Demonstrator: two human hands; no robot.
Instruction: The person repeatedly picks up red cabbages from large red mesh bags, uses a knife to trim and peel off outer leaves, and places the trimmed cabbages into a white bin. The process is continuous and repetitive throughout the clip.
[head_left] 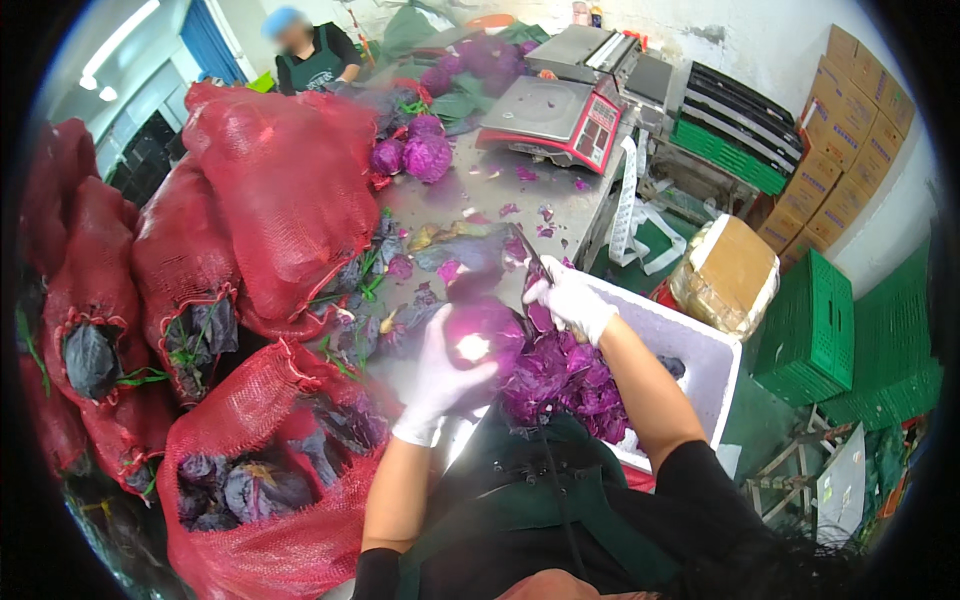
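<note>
White gloves (435, 378), black sleeves (697, 490)

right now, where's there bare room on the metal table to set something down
The barest patch of the metal table lies between the loose purple cabbages and the red scale, with a few scraps nearby. It's crowded along the left, where red mesh sacks sit, and just beyond the left hand, among scattered leaves.

A flat-topped, red-sided weighing scale (552, 122) sits on the grey metal counter (478, 188); at right stand green plastic crates (806, 330) — and, beside the white wall (765, 45), stacked brown cardboard boxes (842, 135).
</note>
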